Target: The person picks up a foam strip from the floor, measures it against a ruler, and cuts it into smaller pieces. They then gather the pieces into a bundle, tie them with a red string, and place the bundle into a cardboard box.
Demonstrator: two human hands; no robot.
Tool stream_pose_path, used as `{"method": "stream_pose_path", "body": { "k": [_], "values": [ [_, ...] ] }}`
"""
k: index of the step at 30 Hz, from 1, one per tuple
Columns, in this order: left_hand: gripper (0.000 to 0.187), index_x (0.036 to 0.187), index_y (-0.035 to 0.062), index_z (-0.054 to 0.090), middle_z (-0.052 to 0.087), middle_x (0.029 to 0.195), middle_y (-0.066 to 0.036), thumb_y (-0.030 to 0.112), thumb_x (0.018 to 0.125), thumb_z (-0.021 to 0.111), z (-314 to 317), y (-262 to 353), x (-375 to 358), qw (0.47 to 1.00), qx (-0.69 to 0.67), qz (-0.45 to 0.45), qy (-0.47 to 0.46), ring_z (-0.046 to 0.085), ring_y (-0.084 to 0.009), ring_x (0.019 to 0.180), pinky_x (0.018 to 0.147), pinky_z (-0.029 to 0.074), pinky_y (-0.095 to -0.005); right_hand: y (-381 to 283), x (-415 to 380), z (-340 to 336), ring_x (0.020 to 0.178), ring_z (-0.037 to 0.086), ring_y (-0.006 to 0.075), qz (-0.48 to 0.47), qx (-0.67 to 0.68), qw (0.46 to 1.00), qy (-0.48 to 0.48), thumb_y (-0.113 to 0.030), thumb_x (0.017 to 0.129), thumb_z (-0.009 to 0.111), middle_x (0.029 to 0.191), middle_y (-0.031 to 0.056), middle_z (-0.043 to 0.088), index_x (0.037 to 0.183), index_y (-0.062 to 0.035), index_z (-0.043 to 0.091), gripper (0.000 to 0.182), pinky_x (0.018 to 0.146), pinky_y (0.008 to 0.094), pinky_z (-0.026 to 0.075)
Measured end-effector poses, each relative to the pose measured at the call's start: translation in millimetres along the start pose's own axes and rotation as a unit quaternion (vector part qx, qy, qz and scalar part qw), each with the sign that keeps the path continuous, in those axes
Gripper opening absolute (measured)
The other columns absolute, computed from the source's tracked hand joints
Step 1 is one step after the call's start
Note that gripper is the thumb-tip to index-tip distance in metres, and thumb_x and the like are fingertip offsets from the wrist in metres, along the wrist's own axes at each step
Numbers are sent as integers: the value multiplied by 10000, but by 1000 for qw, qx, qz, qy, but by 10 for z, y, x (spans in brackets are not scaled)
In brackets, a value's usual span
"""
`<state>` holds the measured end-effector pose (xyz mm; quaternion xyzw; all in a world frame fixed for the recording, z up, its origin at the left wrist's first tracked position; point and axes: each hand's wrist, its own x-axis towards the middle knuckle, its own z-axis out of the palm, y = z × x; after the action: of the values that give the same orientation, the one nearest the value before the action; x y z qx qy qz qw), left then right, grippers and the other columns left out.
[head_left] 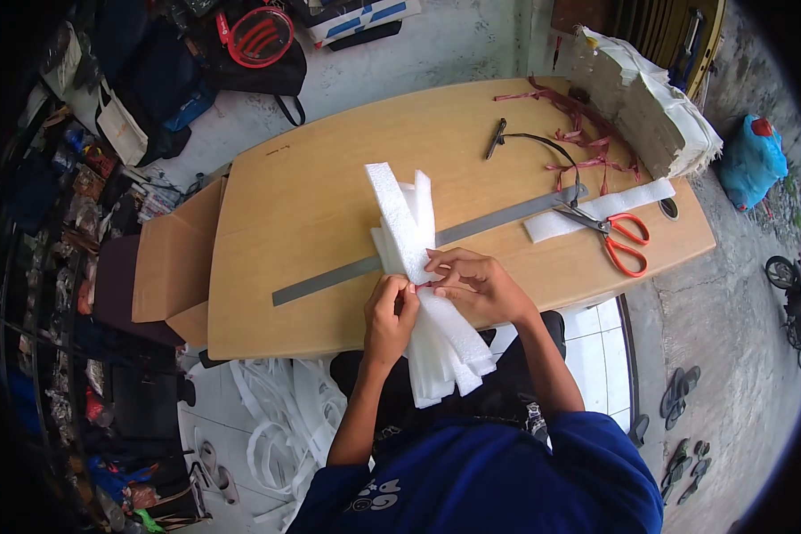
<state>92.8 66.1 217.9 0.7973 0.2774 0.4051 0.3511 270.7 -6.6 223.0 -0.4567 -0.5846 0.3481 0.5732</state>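
A bundle of white foam strips (pixel 449 343) lies across the table's near edge, its lower ends hanging over my lap. Around its middle runs a thin dark-red string (pixel 425 285). My left hand (pixel 392 310) is closed at the bundle's left side, thumb and fingers pinched on the string. On the other side my right hand (pixel 472 283) has its fingers bent and pinched near the same string; the fingertips partly hide it. Beneath the bundle a grey metal ruler (pixel 325 280) lies slantwise on the wooden table (pixel 303 196).
Orange-handled scissors (pixel 616 233) rest right of the bundle, beside a single foam strip (pixel 601 210). Red strings (pixel 587 133) and a black corded tool (pixel 497 140) lie farther back. A white stack (pixel 645 107) stands at the right end; a cardboard box (pixel 173 254) sits left.
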Motion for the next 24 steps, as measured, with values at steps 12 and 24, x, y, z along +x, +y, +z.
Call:
{"method": "stream_pose_path", "body": {
  "k": [12, 24],
  "values": [
    [55, 866, -17, 527, 578, 836, -126, 5, 896, 568, -20, -102, 13, 999, 4, 42, 4, 562, -228, 661, 603, 467, -327, -240, 193, -177, 848, 663, 208, 33, -157, 980, -120, -63, 814, 703, 919, 86, 678, 890, -33, 733, 87, 747, 306, 533],
    [51, 869, -15, 532, 580, 830, -119, -2, 892, 576, 11, -111, -14, 1000, -2, 25, 9, 561, -222, 652, 601, 468, -326, -291, 285, -88, 752, 666, 238, 63, -203, 971, -108, -57, 782, 733, 805, 141, 676, 812, 37, 666, 120, 686, 349, 523]
  ]
}}
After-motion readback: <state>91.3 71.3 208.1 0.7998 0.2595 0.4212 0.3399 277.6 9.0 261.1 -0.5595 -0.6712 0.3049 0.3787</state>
